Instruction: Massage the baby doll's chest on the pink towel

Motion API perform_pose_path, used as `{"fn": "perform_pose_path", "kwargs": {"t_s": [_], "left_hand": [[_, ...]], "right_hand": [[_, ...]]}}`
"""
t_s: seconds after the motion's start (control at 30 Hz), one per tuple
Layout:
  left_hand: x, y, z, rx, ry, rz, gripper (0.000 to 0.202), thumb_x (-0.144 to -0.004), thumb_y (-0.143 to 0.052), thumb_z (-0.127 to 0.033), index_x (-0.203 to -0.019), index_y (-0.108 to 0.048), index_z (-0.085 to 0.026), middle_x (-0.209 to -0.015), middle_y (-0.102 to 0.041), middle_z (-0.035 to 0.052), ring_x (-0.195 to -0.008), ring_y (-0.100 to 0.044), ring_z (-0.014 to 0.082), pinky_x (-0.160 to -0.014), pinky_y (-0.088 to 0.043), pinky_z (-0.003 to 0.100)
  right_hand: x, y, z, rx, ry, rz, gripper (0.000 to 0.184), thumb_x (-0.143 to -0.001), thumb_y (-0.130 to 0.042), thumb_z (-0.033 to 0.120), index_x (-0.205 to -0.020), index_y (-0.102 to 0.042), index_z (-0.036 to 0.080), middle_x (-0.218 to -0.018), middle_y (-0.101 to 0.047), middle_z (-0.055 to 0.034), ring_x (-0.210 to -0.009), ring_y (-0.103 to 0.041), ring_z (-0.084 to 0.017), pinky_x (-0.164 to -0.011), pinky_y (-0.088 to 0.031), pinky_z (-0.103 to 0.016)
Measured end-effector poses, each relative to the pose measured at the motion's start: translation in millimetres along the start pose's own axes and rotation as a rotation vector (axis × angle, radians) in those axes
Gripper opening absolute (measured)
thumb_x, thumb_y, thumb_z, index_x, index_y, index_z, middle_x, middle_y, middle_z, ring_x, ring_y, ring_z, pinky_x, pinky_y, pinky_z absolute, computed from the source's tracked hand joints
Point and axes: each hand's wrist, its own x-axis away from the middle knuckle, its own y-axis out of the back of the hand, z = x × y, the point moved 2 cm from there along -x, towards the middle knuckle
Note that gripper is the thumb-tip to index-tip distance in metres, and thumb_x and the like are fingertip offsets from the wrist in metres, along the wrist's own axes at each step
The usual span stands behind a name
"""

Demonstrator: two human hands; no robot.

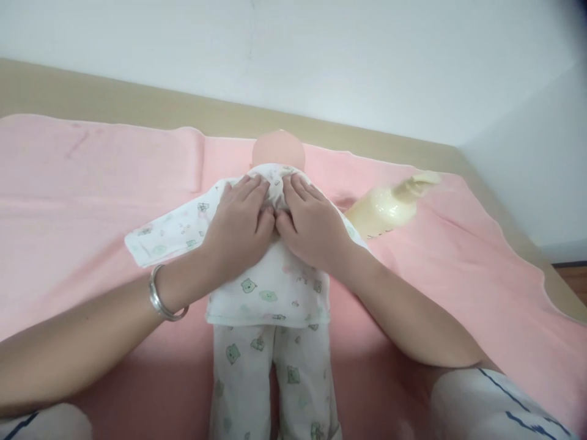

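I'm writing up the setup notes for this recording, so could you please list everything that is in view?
Doll: one, peach-pink head, middle of the cloth
Top: one, white with green and pink prints, on the doll
Trousers: one pair, white with green prints, on the doll
Bottle: one, pale yellow, on the cloth, picture right of the doll
Cloth: one, pink, under the doll
Table-like surface: one, beige, under the cloth
Wall: white, behind
Brown patch: one, right edge, unclear what
Bracelet: one, silver, left wrist
Sleeves: two, white with dark blue lines, bottom corners
Left hand: one, bare, on the top
Right hand: one, bare, on the top
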Motion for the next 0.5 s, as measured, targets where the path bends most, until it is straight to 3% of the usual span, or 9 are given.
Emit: {"fn": "perform_pose_path", "kwargs": {"t_s": [0.1,0.23,0.37,0.5], "left_hand": [[6.2,5.4,-6.3,-0.115,-0.111,0.004,0.049,-0.097,-0.028,-0.025,-0.128,-0.062,-0.005,-0.139,-0.061,0.0171,-0.139,-0.051,0.0316,-0.123,-0.039,0.051],[10.5,11.3,-11.6,-0.172,-0.227,0.003,0.040,-0.094,-0.033,-0.021,-0.110,-0.067,-0.009,-0.121,-0.067,0.0159,-0.125,-0.061,0.0309,-0.115,-0.050,0.049],[5.6,14.8,-13.2,-0.123,-0.214,0.057,0.036,-0.094,-0.029,-0.018,-0.093,-0.065,-0.012,-0.101,-0.066,0.0138,-0.108,-0.064,0.0277,-0.106,-0.055,0.046],[-3.0,15.8,-10.1,-0.040,-0.156,0.094,0.033,-0.095,-0.031,-0.020,-0.093,-0.063,-0.014,-0.104,-0.065,0.0130,-0.110,-0.062,0.0271,-0.108,-0.052,0.046]], "right_hand": [[-7.4,-4.3,-8.3,-0.059,-0.003,0.035,0.057,-0.098,-0.034,0.026,-0.143,-0.046,-0.006,-0.154,-0.046,-0.0276,-0.151,-0.036,-0.035,-0.123,-0.034,-0.053],[-6.2,-3.4,-7.0,-0.031,0.009,0.032,0.051,-0.099,-0.034,0.025,-0.137,-0.052,-0.004,-0.149,-0.050,-0.0279,-0.147,-0.041,-0.035,-0.124,-0.034,-0.051],[1.7,0.9,1.7,0.039,-0.014,0.019,0.051,-0.102,-0.032,0.026,-0.140,-0.051,-0.003,-0.148,-0.054,-0.0256,-0.142,-0.048,-0.034,-0.120,-0.038,-0.050],[11.8,6.3,14.9,0.155,-0.018,-0.006,0.054,-0.103,-0.033,0.026,-0.145,-0.048,-0.005,-0.145,-0.057,-0.0251,-0.138,-0.053,-0.036,-0.118,-0.041,-0.049]]}}
